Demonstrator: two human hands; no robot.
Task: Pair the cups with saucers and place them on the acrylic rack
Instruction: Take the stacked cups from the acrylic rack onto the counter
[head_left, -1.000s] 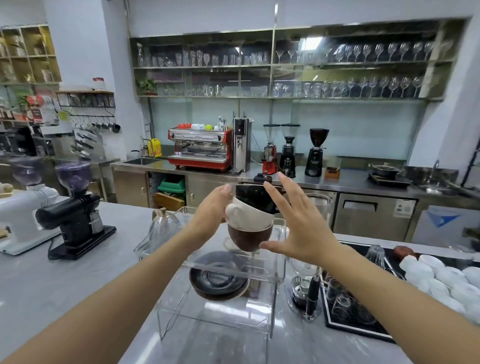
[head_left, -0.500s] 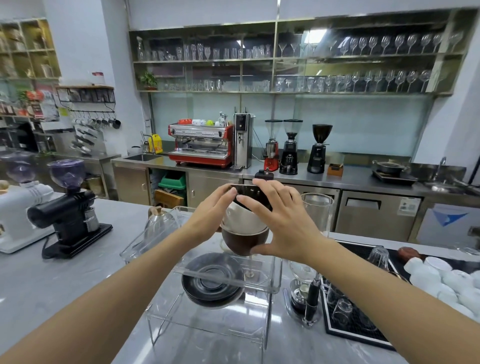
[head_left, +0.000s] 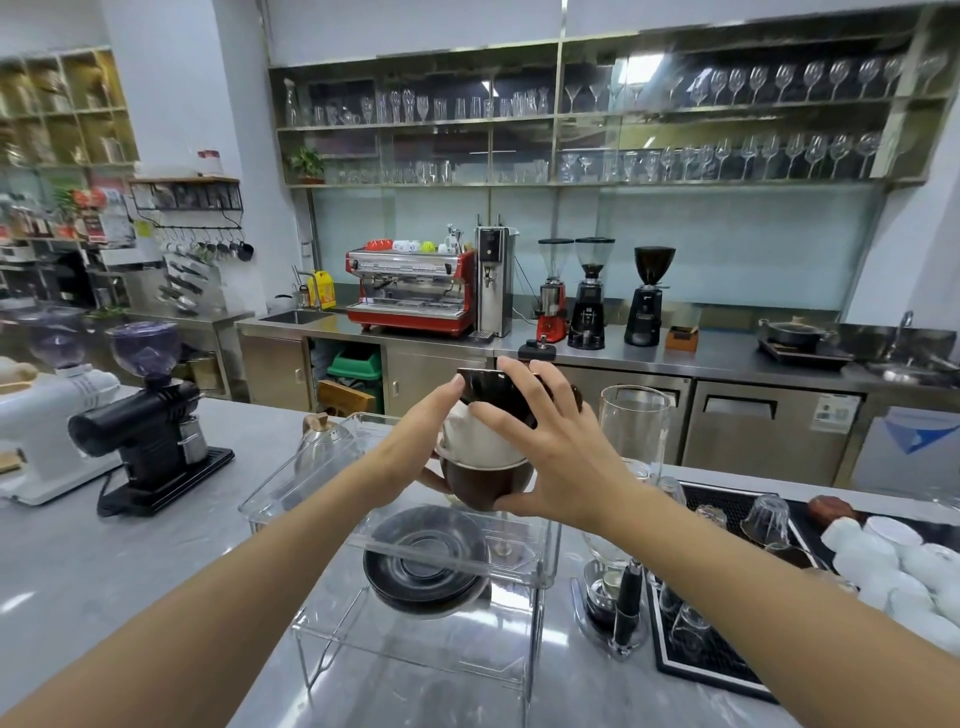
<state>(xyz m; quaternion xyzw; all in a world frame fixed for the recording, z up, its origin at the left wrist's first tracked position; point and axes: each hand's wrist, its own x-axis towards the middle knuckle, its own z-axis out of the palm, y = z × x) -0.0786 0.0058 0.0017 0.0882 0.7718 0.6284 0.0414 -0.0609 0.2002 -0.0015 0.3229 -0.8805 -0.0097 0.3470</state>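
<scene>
Both hands, right hand (head_left: 566, 457) and left hand (head_left: 415, 447), curl round stacked brown-and-white glazed ceramic cups (head_left: 485, 462): fragile, slippery; support lowest cup's base.

Both my bare forearms reach forward and up from the lower corners, converging in front of me. My left hand (head_left: 415, 447) is turned with the palm facing right, its fingers (head_left: 451, 391) stretched upward and its thumb tucked low, cupping what sits between my two hands. My right hand (head_left: 561, 467) faces it from the other side, fingers (head_left: 519, 374) spread and curled over the top, thumb (head_left: 511, 503) hooked underneath.
</scene>
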